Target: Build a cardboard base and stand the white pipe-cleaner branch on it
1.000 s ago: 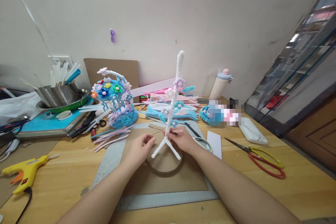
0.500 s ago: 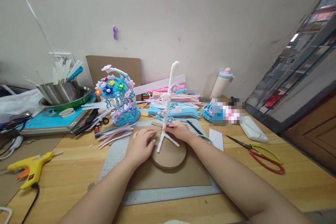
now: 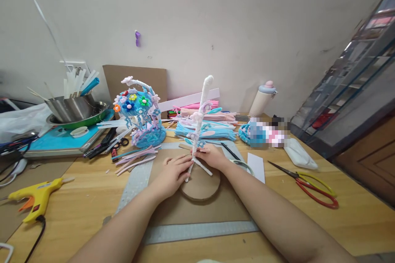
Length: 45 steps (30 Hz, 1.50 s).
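Note:
A white wrapped stem [image 3: 203,94] with pastel flowers and leaves stands upright on a round cardboard disc [image 3: 202,191], its white legs spread over the disc. The disc lies on a larger cardboard sheet [image 3: 228,211]. My right hand [image 3: 212,157] is closed round the lower part of the stem from the right. From the left, my left hand [image 3: 175,172] has its fingers at the stem's base, over the left leg; its fingertips are partly hidden behind the stem and leg.
A finished-looking blue flower lamp shape [image 3: 140,111] stands behind on the left. Pipe cleaners [image 3: 206,130] lie at the back. A yellow glue gun [image 3: 37,197] is at left, scissors [image 3: 308,183] at right, a bottle [image 3: 261,98] by the wall.
My left hand has moved right, from beside the stem onto its base and left leg. My right hand stays at the stem. The view has shifted slightly.

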Available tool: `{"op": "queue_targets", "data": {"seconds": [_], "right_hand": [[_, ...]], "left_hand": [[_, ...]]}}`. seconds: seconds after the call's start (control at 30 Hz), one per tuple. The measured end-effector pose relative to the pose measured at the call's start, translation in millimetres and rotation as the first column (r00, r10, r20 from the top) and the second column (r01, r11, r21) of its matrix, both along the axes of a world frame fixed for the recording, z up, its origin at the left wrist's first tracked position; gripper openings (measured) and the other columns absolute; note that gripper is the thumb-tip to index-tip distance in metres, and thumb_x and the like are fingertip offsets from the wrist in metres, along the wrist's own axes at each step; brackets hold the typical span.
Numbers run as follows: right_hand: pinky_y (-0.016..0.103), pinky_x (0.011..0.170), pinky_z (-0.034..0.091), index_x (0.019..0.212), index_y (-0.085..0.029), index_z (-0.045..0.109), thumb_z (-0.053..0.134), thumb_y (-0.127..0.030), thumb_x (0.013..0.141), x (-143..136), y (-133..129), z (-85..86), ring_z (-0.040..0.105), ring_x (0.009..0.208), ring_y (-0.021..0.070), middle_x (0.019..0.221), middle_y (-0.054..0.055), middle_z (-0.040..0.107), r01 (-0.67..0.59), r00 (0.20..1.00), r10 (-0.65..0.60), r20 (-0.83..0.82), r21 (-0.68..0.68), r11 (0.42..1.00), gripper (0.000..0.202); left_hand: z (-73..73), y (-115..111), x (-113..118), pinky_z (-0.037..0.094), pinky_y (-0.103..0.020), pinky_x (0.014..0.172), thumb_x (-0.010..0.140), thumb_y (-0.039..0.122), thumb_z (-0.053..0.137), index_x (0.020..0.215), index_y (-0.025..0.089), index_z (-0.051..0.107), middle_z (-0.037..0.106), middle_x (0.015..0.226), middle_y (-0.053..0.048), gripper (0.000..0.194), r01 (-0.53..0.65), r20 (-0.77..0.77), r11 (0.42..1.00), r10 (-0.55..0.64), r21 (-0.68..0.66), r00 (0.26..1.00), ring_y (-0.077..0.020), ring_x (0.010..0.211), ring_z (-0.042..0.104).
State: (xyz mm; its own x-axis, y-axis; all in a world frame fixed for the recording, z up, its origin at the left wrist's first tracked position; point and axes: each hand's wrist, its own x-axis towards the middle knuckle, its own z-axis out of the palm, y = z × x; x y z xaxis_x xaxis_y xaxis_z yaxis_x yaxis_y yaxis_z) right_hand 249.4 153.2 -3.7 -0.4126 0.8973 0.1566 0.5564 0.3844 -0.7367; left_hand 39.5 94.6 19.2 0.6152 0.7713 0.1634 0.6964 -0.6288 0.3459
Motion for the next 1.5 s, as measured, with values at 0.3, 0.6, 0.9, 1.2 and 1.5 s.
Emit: {"op": "queue_targets", "data": {"seconds": [0.3,0.6,0.9,1.2,1.5], "right_hand": [[0.029,0.068,0.048,0.089,-0.020,0.069,0.063,-0.018,0.076,6.1,-25.5,4.6,0.059,0.073,0.0161,0.086,0.003,0.065,0.124,0.992,-0.125,0.002,0.095,0.988,0.014],[0.033,0.077,0.046,0.094,-0.022,0.072,0.056,-0.016,0.084,8.8,-67.7,-3.5,0.059,0.083,0.0193,0.084,0.005,0.065,0.105,0.993,-0.116,0.032,0.242,0.965,0.020],[0.036,0.087,0.046,0.107,-0.021,0.067,0.047,-0.014,0.087,2.0,-75.1,-2.7,0.058,0.096,0.0205,0.100,0.008,0.065,0.113,0.985,-0.148,0.085,0.329,0.938,0.029],[0.048,0.105,0.031,0.138,-0.020,0.041,0.043,-0.042,0.090,-17.5,-115.4,7.5,0.036,0.130,0.0299,0.143,0.014,0.040,0.090,0.957,-0.164,0.240,0.294,0.952,0.053],[0.051,0.110,0.017,0.146,-0.026,0.021,0.036,-0.067,0.083,-18.1,-119.6,14.5,0.009,0.140,0.0327,0.154,0.013,0.011,-0.019,0.897,-0.051,0.440,0.154,0.988,0.077]], "left_hand": [[-1.0,-3.5,0.1,0.020,-0.049,0.107,0.092,0.029,0.043,0.135,0.033,0.042,0.047,0.141,-0.002,0.043,0.051,-0.086,0.996,-0.044,0.076,0.995,-0.0226,0.133,0.035],[-8.0,-5.7,1.8,0.021,-0.047,0.109,0.093,0.023,0.039,0.139,0.030,0.036,0.041,0.145,-0.002,0.047,0.063,-0.110,0.991,-0.050,0.119,0.993,-0.0210,0.135,0.032],[-8.3,-15.1,9.9,0.018,-0.046,0.109,0.093,0.022,0.038,0.137,0.026,0.040,0.041,0.144,-0.006,0.045,0.013,-0.078,0.993,-0.004,0.117,0.997,-0.0210,0.135,0.033],[-10.1,-14.1,8.4,0.014,-0.052,0.110,0.093,0.026,0.039,0.138,0.030,0.037,0.041,0.145,-0.005,0.045,-0.011,-0.010,0.999,0.011,0.035,1.000,-0.0209,0.135,0.031],[-7.2,-4.6,-2.3,0.009,-0.055,0.110,0.092,0.016,0.034,0.139,0.035,0.033,0.035,0.147,-0.002,0.051,0.061,0.081,0.991,-0.051,-0.121,0.995,-0.0187,0.138,0.025]]}}
